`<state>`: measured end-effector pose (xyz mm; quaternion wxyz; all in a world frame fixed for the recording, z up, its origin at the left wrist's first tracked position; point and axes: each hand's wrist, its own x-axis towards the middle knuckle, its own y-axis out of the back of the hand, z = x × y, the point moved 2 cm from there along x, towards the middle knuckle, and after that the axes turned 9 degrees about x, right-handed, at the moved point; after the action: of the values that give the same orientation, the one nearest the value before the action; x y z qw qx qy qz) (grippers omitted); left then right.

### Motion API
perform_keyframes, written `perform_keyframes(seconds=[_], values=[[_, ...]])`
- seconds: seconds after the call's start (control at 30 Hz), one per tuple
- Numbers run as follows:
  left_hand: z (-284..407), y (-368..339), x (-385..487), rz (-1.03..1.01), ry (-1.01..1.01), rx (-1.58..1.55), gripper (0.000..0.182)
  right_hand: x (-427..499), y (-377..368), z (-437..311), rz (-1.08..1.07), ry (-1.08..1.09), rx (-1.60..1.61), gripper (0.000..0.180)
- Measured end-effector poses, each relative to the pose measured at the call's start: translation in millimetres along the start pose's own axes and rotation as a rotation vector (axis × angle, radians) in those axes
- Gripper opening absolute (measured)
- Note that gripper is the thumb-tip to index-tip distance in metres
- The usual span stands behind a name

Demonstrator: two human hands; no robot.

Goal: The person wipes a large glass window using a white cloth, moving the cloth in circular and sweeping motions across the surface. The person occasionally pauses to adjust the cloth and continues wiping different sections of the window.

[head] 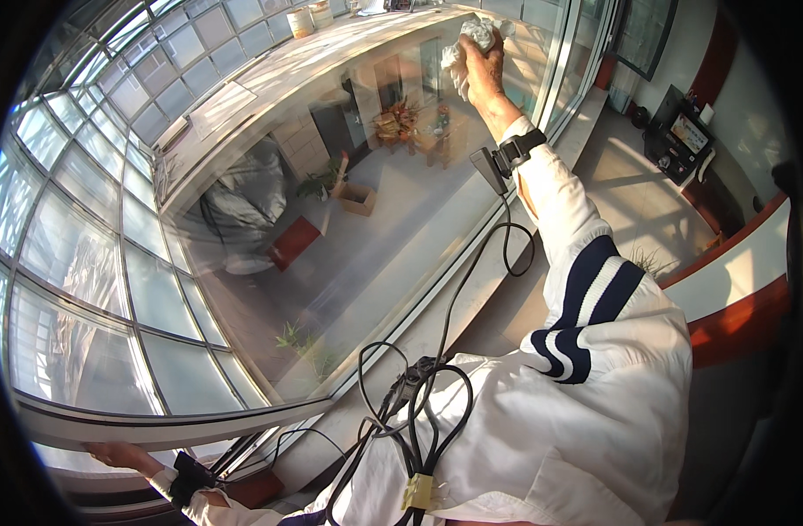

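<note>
My right hand [485,71] is raised at the top, its fingers wrapped around a crumpled white cloth or paper wad [475,38]. That wad is up against a large window pane [401,217], through which a courtyard shows. At the lower left, my left hand [117,455] holds the edge of the pale window frame [197,427]; its fingertips are partly hidden. A black device is strapped on each wrist, the right one [516,151] trailing a thin cable [448,309].
Looped black cables [414,421] hang before my white jacket. A stone sill [460,302] runs under the window. Beyond the glass are a cardboard box [356,198], a red panel [295,242] and a grey-covered bulky object [247,184]. A desk with a lit screen [689,133] stands right.
</note>
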<state>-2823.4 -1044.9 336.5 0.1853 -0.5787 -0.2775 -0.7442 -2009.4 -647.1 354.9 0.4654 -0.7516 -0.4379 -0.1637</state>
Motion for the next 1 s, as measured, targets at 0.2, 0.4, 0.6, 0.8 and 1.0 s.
perform_keyframes(seconds=[0.2, 0.4, 0.6, 0.8, 1.0], values=[[-27.5, -25.9, 4.5, -0.142, 0.089, -0.129, 0.044, -105.8, -100.5, -22.1, -0.063, 0.538, -0.53, 0.06], [29.9, -17.5, -54.5, -0.156, 0.201, -0.238, 0.049, -187.0, -137.3, -47.6, -0.362, 0.478, -0.434, 0.06], [56.3, -0.7, -162.1, -0.267, 0.287, -0.24, 0.054, -263.6, -56.8, -57.5, -1.068, 0.347, -0.533, 0.07], [58.4, 17.8, -293.7, -0.553, 0.371, -0.194, 0.059, -275.7, 155.1, -80.4, -0.492, -0.871, 0.117, 0.049], [217.1, 99.0, -408.0, -1.173, 0.411, -0.627, 0.063, -299.0, 336.7, -168.4, 0.201, -0.897, -0.154, 0.056]])
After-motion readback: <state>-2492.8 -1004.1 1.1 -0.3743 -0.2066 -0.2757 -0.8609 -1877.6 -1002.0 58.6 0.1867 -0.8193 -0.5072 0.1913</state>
